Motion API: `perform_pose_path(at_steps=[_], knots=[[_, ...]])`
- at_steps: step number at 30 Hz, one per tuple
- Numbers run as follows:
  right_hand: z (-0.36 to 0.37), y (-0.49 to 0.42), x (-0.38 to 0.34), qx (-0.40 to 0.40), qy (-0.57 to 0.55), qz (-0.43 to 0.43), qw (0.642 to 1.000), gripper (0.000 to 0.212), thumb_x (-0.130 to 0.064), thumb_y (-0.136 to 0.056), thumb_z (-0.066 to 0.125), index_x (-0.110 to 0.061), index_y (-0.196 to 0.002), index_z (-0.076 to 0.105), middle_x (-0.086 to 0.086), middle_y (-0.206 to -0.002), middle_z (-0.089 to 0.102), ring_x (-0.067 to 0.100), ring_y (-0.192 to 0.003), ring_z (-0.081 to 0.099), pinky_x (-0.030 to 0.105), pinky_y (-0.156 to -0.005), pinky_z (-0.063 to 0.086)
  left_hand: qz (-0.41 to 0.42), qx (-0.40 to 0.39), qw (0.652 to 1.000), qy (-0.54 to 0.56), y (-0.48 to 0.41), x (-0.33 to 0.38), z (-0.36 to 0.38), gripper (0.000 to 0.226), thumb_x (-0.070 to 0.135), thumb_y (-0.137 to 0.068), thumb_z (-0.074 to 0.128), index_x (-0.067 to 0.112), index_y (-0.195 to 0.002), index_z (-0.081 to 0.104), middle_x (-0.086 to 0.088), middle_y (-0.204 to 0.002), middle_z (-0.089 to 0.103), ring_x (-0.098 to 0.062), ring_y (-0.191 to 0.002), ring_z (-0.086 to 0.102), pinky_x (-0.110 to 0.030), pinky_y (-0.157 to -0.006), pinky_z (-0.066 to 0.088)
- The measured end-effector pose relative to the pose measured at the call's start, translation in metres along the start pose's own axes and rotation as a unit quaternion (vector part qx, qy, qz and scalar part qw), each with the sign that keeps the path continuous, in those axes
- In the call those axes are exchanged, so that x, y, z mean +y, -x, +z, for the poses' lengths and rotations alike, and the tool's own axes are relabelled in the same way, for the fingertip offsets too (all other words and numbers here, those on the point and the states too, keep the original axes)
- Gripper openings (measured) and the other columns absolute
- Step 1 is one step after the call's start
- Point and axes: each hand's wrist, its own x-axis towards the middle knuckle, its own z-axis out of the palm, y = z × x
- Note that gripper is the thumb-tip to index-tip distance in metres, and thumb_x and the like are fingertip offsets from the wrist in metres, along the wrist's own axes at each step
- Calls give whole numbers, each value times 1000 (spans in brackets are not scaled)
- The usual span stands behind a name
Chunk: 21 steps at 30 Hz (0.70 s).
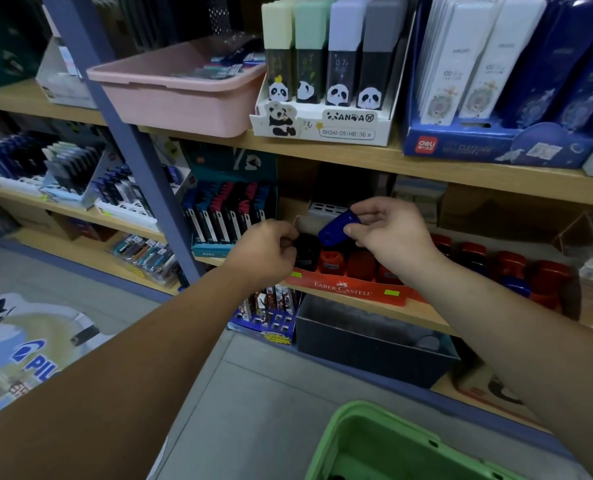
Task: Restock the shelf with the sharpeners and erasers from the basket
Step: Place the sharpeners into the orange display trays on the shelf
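Plastic is what you are dealing with. The blue oval plastic piece (338,228) is pinched at its upper end between the thumb and curled fingers of your right hand (392,233), and its rounded lower end juts free to the left of your fingertips. I cannot tell whether it is a sharpener or an eraser case. I judge it light, stiff and smooth-shelled, so a fingertip pinch is enough. The glossy skin may slip, though, so hold it across its flat faces rather than on the rounded edges. It should not be fragile.

Just below your right fingers stands the red cardboard display tray (343,289), with upright red plastic sharpeners (361,265) in it, on the pale wooden shelf board (426,315). Your left hand (267,251) has its fingers curled in against a small black round item (305,252) at the tray's left end. Your knuckles hide the tips, so I cannot tell whether they actually grasp it.

The blue piece is above the tray, between both sets of fingers, and not yet set down. Lower it upright and let go only once it is seated, since close-packed neighbours could tip. The green plastic basket (374,441) sits well below both hands.
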Motion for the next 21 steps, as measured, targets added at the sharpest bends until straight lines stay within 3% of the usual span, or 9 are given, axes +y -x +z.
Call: perform_pose_path(at_steps=[4, 7, 10, 12, 16, 21], knots=[[-23, 5, -3, 10, 21, -23, 999, 32, -12, -97, 73, -19, -128, 71, -1, -116, 71, 16, -109, 70, 42, -100, 59, 47, 57, 997, -31, -1, 11, -5, 25, 14, -93, 63, 15, -118, 70, 2, -104, 54, -19, -95, 56, -35, -82, 53], [-53, 16, -13, 3, 49, -15, 999, 33, -13, -100, 69, -19, -132, 68, -2, -118, 68, 15, -112, 69, 32, -99, 59, 97, 55, 994, -18, 3, 38, -1, 23, 14, -94, 62, 17, -114, 72, 2, -104, 58, -14, -91, 55, -37, -82, 55], [-97, 28, -24, 9, 108, 41, 993, 28, -25, -99, 72, -19, -126, 66, -1, -113, 69, 17, -111, 65, 37, -102, 54, 128, 15, 992, 2, 10, 76, 12, 28, 17, -96, 62, 20, -122, 71, 3, -111, 63, -13, -95, 58, -39, -88, 56], [-130, 38, -25, -1, 201, 68, 977, 26, -32, -98, 73, -19, -117, 64, 0, -107, 68, 19, -106, 62, 31, -92, 48, 139, -36, 989, 18, 17, 102, 23, 30, 19, -97, 63, 22, -127, 69, 5, -113, 63, -11, -97, 60, -38, -90, 57], [-174, 66, -7, -12, 242, 61, 968, 27, -20, -96, 74, -23, -120, 64, -9, -94, 67, 14, -97, 67, 20, -75, 49, 161, -122, 979, 7, 23, 147, 42, 37, 21, -98, 65, 24, -135, 64, 5, -120, 63, -12, -106, 60, -37, -95, 56], [-213, 83, 15, 31, 312, 53, 948, 39, -23, -99, 70, -24, -137, 62, -4, -118, 68, 14, -108, 62, 33, -89, 55, 119, -139, 983, 25, 20, 176, 59, 45, 23, -97, 67, 26, -141, 58, 8, -119, 58, -12, -107, 59, -35, -98, 55]])
